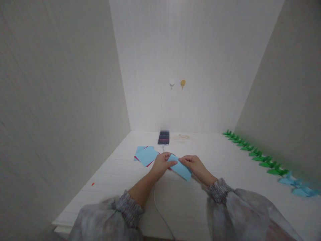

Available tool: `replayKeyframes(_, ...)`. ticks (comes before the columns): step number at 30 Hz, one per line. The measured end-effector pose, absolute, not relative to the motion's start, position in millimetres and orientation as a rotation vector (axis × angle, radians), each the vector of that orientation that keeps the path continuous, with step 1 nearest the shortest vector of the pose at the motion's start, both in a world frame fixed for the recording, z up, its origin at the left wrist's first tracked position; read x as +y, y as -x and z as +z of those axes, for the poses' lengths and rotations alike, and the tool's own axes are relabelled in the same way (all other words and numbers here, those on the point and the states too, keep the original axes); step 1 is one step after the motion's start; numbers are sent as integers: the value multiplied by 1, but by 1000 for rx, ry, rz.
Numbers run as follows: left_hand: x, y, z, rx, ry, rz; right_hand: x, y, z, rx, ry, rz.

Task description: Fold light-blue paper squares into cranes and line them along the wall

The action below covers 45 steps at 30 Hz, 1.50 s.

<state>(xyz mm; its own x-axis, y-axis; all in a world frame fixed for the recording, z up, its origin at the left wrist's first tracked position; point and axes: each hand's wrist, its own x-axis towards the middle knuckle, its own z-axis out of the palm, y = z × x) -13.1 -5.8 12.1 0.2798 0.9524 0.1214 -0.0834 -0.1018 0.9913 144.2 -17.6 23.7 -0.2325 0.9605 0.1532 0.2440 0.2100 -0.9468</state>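
Between both hands, above the white table, is a folded piece of light-blue paper (182,170), tilted down to the right. My left hand (162,164) pinches its left end, thumb on top. On its upper edge, my right hand (194,164) closes thumb and fingers. Just left of my left hand lies a loose pile of square blue paper sheets (146,155), with red edges showing beneath. How the far side of the folded paper looks is hidden.
A phone (164,137) lies near the back wall, its white cable (160,214) running under my hands to the front edge. Green folded paper figures (255,153) and blue ones (299,185) line the right wall. A small orange bit (93,183) lies at left. Two hooks (183,83) hang on the wall.
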Motion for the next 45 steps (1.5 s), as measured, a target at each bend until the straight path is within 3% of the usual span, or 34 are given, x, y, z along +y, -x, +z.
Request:
replayKeyframes(31,-6,12,13,890,-1394,1150,-18,-144,26,-1581,1187,1048)
replayKeyframes(45,-4,14,12,932,-1380,1221,-19,-143,24,-1522,1095,1193)
